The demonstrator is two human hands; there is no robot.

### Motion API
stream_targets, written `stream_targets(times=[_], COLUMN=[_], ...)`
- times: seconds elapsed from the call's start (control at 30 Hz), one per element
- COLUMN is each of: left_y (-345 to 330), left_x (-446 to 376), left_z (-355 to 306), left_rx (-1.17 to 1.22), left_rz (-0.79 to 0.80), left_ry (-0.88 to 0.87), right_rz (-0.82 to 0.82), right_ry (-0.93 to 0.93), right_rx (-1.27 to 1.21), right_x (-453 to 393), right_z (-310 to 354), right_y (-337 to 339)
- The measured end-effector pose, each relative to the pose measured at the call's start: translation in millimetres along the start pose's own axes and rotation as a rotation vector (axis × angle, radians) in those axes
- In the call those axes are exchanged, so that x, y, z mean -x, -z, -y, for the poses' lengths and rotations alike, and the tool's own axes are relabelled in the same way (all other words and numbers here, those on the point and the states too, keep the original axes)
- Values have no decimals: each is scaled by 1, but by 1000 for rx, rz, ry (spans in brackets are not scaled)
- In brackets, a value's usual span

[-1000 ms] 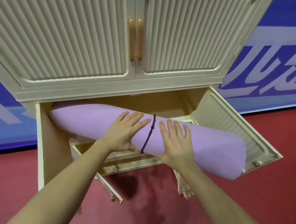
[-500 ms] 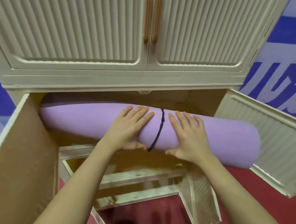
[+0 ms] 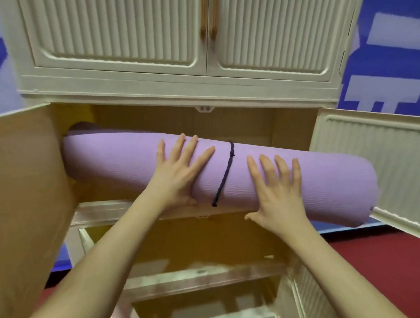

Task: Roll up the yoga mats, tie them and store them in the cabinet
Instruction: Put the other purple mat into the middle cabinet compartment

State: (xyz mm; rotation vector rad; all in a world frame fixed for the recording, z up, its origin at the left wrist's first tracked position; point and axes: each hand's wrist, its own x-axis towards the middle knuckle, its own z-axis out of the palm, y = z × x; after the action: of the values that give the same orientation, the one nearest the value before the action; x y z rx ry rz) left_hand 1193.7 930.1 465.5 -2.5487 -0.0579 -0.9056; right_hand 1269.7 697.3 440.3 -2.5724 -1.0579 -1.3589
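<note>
A rolled purple yoga mat (image 3: 121,161) lies slanted across the open middle compartment of the cream cabinet (image 3: 151,89). A dark cord (image 3: 225,175) is tied around its middle. Its left end is inside the compartment, while its right end sticks out in front of the open right door (image 3: 379,162). My left hand (image 3: 180,170) grips the roll just left of the cord, fingers spread over the top. My right hand (image 3: 276,191) grips it just right of the cord, thumb underneath. A darker purple shape (image 3: 83,126) shows behind the mat's left end.
The left door (image 3: 23,193) stands open close to my left arm. The two upper doors with wooden handles (image 3: 208,15) are shut. Below the mat is an open lower compartment (image 3: 196,247). Red floor (image 3: 391,258) lies to the right, and a blue-and-white wall behind.
The mat has gone deeper into the compartment and lies more level, with both hands still on it. The view has moved closer to the cabinet.
</note>
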Motion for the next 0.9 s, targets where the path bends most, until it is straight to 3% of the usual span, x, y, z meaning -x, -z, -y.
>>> stream_targets(times=[0.3,0.67,0.9], left_y=[8,-2,-4], left_x=[1,-8,-19], left_z=[13,30,49], left_rx=[-28,48,88], left_rz=[49,-26,0], left_ry=[-11,-44,-70], right_rz=[-59,-47,-168], right_ry=[49,103,117], right_rx=[-34,-58,-59], right_x=[-6,-29,-33], right_z=[-6,-16,-2], right_y=[0,-5,-4])
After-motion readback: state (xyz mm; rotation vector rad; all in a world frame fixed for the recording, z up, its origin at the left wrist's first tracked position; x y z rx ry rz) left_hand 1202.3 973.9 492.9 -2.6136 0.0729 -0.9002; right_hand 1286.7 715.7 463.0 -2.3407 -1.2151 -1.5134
